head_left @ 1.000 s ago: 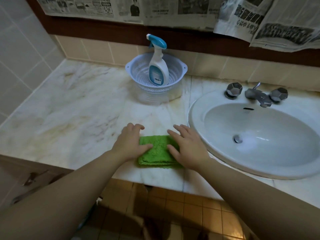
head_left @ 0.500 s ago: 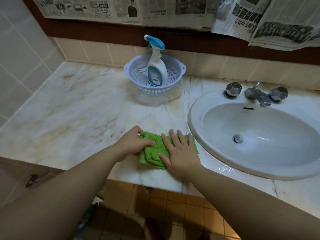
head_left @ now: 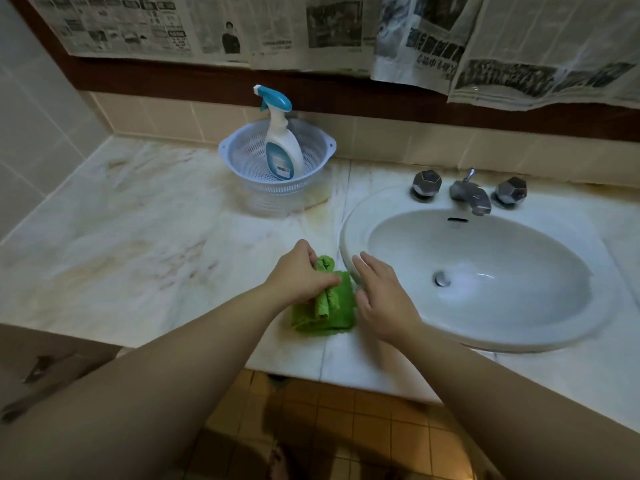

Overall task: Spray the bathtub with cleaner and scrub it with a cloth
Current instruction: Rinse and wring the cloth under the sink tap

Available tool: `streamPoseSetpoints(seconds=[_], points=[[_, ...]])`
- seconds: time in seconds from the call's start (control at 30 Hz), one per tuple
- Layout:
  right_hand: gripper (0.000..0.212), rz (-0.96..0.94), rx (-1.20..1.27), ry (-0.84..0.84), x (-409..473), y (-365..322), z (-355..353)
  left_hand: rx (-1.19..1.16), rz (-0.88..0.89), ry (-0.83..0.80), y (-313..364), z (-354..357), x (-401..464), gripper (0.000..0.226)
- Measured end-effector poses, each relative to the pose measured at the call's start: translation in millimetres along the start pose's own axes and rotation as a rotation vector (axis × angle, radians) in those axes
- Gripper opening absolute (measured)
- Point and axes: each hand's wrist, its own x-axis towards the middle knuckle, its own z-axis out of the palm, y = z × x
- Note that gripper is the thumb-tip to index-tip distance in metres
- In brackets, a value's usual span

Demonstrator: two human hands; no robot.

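A green cloth (head_left: 337,311) lies bunched on the marble counter (head_left: 138,244), just left of the sink. My left hand (head_left: 299,277) pinches a raised fold of the cloth at its left side. To the right of the cloth, my right hand (head_left: 382,299) hovers with straight, slightly blurred fingers over the sink's rim, holding nothing. A white spray bottle (head_left: 282,143) with a blue trigger head stands upright in a pale perforated basket (head_left: 242,157) at the back of the counter. No bathtub is in view.
The white oval sink (head_left: 485,268) fills the right side, with a metal tap (head_left: 469,194) and two knobs behind it. Newspaper sheets (head_left: 311,29) hang on the wall above. Tiled floor (head_left: 329,427) shows below the counter's front edge.
My left hand has gathered the cloth into a raised fold. My right hand has lifted off the cloth and shifted right toward the sink rim. The view moved slightly.
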Motion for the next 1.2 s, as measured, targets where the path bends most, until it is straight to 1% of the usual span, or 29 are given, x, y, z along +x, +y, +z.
streamPoseSetpoints(seconds=[0.03,0.13,0.17,0.27,0.33,0.4,0.43,0.5,0.53,0.57,0.63,0.7,0.77,0.87,0.93,1.03,1.1,1.2], points=[[0.059,0.005,0.003,0.0,-3,4,-3,-0.007,-0.013,-0.041,3,6,0,0.059],[0.054,0.01,0.021,-0.002,-9,12,-7,-0.084,-0.056,-0.167,0,12,2,0.034],[0.053,0.011,0.025,0.003,-9,14,-6,-0.123,-0.065,-0.199,-2,9,3,0.03],[0.05,-0.013,0.026,0.018,-3,9,-3,-0.264,-0.072,-0.307,-12,-7,5,0.03],[0.051,-0.05,0.02,-0.004,1,-2,1,-0.282,-0.041,-0.343,-20,-17,4,0.032],[0.055,-0.096,-0.021,-0.044,4,-14,9,-0.258,0.016,-0.285,-27,-21,4,0.031],[0.056,-0.107,-0.062,-0.065,6,-19,15,-0.247,0.035,-0.213,-34,-22,6,0.029],[0.062,-0.082,-0.153,-0.096,9,-23,27,-0.209,0.022,-0.04,-49,-24,12,0.021],[0.066,-0.057,-0.189,-0.097,9,-22,32,-0.171,-0.001,0.02,-55,-25,13,0.02],[0.069,-0.039,-0.218,-0.09,9,-21,35,-0.123,-0.028,0.042,-61,-25,14,0.023],[0.067,-0.048,-0.278,-0.049,9,-23,41,-0.071,-0.066,-0.025,-67,-24,15,0.027],[0.059,-0.085,-0.344,0.001,12,-32,45,-0.12,-0.083,-0.102,-68,-21,14,0.028],[0.056,-0.11,-0.357,0.019,18,-49,48,-0.21,-0.101,-0.133,-70,-21,13,0.027],[0.068,-0.129,-0.268,-0.034,20,-73,55,-0.418,-0.162,-0.23,-77,-31,7,0.019],[0.065,-0.093,-0.29,-0.058,19,-76,64,-0.538,-0.199,-0.28,-86,-41,3,0.013],[0.064,-0.048,-0.322,-0.082,18,-72,76,-0.539,-0.213,-0.201,-106,-55,2,0.012],[0.069,-0.069,-0.346,-0.077,16,-68,80,-0.522,-0.212,-0.174,-117,-61,4,0.014],[0.08,-0.077,-0.363,-0.084,14,-65,81,-0.548,-0.216,-0.176,-124,-62,8,0.015]])
